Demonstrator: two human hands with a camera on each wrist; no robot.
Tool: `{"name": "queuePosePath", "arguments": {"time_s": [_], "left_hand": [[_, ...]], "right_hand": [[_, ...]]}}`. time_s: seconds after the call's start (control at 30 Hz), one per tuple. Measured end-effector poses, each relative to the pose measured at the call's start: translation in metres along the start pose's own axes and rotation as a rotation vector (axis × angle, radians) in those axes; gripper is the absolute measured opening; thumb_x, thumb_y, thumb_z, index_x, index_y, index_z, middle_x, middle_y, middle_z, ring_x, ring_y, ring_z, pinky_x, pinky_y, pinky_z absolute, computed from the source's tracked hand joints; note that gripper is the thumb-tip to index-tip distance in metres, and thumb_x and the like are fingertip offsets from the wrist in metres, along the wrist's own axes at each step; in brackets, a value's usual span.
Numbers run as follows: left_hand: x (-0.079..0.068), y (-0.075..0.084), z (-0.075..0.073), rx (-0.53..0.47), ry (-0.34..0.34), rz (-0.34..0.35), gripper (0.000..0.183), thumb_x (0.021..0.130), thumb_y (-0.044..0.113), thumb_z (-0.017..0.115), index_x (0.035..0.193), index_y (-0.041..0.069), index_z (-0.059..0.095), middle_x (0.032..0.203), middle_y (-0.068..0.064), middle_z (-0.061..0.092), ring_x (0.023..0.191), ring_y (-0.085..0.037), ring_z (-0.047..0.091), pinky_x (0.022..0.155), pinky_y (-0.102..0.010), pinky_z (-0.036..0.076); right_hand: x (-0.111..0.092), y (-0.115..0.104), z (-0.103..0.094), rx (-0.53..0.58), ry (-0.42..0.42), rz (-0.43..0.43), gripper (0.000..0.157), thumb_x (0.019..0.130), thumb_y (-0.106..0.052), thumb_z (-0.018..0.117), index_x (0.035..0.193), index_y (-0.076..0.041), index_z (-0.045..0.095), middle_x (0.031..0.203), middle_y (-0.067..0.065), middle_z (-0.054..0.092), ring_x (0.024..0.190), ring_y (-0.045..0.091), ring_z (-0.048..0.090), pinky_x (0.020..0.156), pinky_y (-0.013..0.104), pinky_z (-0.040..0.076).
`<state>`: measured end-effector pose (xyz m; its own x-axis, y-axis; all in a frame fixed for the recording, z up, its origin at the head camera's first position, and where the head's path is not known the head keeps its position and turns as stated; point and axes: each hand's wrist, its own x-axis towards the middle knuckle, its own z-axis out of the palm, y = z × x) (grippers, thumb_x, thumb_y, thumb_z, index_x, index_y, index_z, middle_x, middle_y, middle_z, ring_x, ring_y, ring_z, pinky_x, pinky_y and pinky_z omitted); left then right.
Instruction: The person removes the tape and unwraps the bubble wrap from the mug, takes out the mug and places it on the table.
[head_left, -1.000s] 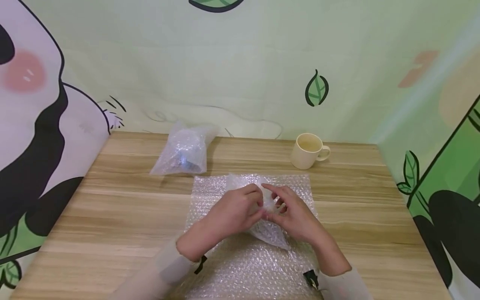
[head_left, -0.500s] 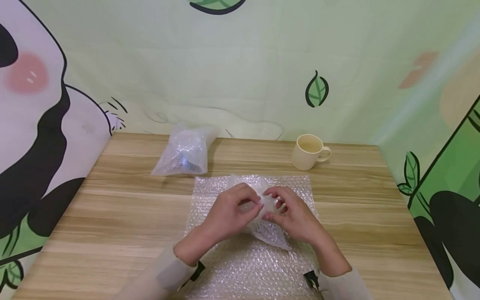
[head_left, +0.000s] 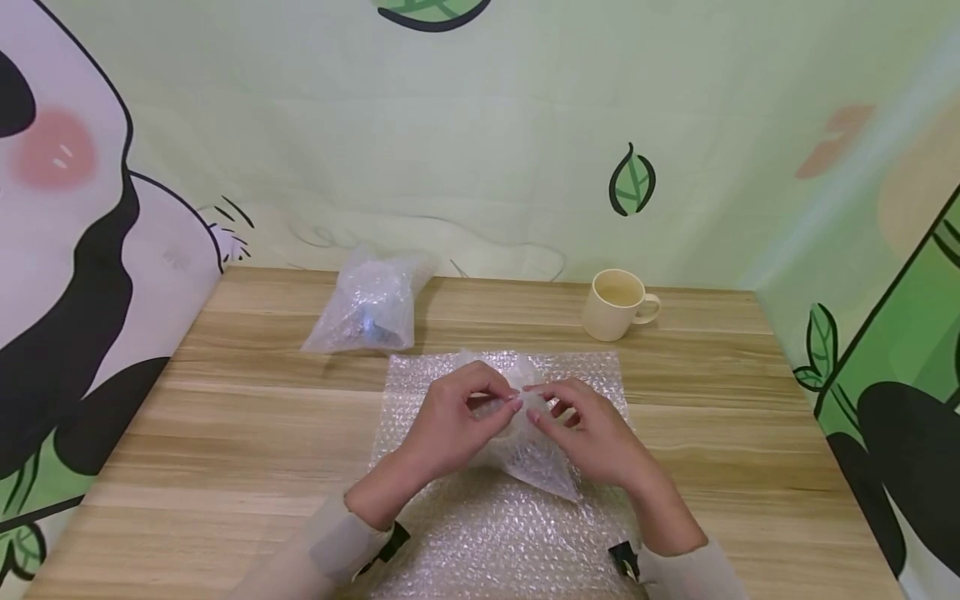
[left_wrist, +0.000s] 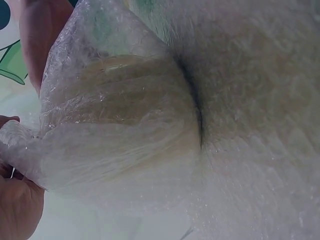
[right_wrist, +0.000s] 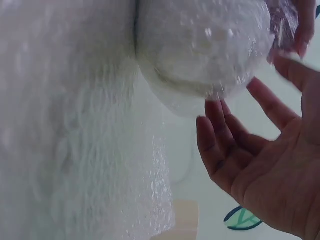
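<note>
A rounded, pale beige object wrapped in bubble wrap forms a bundle (head_left: 536, 467) on a flat bubble wrap sheet (head_left: 480, 542). Its kind is blurred by the layers. My left hand (head_left: 453, 421) pinches the gathered wrap at the top of the bundle between thumb and fingertips. On the bundle's right side is my right hand (head_left: 592, 433), its fingers loosely bent and spread, fingertips right at the wrap. The right wrist view has these fingers (right_wrist: 217, 135) beside the bundle's rounded side. In the left wrist view the beige shape (left_wrist: 130, 100) shows through the film.
A second bubble-wrapped bundle (head_left: 375, 304) with something bluish inside stands at the back left of the wooden table (head_left: 247, 433). At the back right is a cream mug (head_left: 611, 312), its handle to the right. A printed cloth wall (head_left: 480, 150) rises behind.
My left hand has drawn slightly left and opened its thumb and finger loop while pinching the wrap. The right index finger has shifted toward the left fingertips. The bundle stays in place.
</note>
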<state>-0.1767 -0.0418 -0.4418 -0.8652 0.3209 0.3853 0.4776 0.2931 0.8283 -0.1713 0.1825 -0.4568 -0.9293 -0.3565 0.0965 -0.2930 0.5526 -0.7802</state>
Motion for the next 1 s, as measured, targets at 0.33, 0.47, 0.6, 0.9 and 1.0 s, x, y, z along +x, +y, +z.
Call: {"name": "queuePosePath", "arguments": {"time_s": [0.33,0.47,0.6,0.9,1.0], "left_hand": [[0.0,0.003,0.0,-0.031,0.024,-0.011,0.005,0.091,0.01,0.079,0.089,0.012,0.075,0.095,0.0,0.073,0.091,-0.012,0.071,0.082,-0.023,0.063],[0.001,0.004,-0.001,-0.055,0.021,-0.008,0.004,0.091,0.009,0.079,0.09,0.01,0.075,0.095,-0.001,0.073,0.093,-0.013,0.071,0.083,-0.024,0.063],[0.0,0.005,-0.002,-0.074,0.026,-0.019,0.004,0.091,0.007,0.079,0.09,0.009,0.075,0.096,-0.002,0.073,0.094,-0.014,0.071,0.084,-0.024,0.063],[0.0,0.007,-0.005,-0.087,0.042,-0.015,0.007,0.091,0.006,0.078,0.09,0.012,0.075,0.097,-0.001,0.073,0.094,-0.013,0.071,0.083,-0.025,0.064],[0.0,0.008,-0.006,-0.073,0.047,-0.006,0.006,0.091,0.006,0.078,0.09,0.012,0.075,0.097,-0.001,0.073,0.093,-0.012,0.071,0.083,-0.025,0.064]], "right_hand": [[0.002,-0.011,0.019,-0.011,0.174,0.142,0.027,0.088,-0.035,0.083,0.111,-0.027,0.072,0.108,0.004,0.066,0.092,0.017,0.064,0.077,0.033,0.057],[0.003,-0.012,0.021,-0.004,0.187,0.125,0.031,0.088,-0.03,0.084,0.117,-0.027,0.073,0.107,0.004,0.064,0.093,0.017,0.063,0.076,0.032,0.057],[0.003,-0.013,0.022,-0.01,0.178,0.118,0.034,0.089,-0.027,0.083,0.122,-0.028,0.076,0.107,0.004,0.062,0.094,0.019,0.062,0.078,0.034,0.058],[0.001,-0.014,0.024,-0.052,0.161,0.156,0.029,0.091,-0.029,0.08,0.119,-0.023,0.078,0.117,0.005,0.061,0.095,0.023,0.063,0.078,0.036,0.056],[0.001,-0.015,0.024,-0.058,0.162,0.159,0.031,0.09,-0.028,0.08,0.12,-0.021,0.078,0.118,0.005,0.06,0.096,0.023,0.063,0.078,0.035,0.055]]}}
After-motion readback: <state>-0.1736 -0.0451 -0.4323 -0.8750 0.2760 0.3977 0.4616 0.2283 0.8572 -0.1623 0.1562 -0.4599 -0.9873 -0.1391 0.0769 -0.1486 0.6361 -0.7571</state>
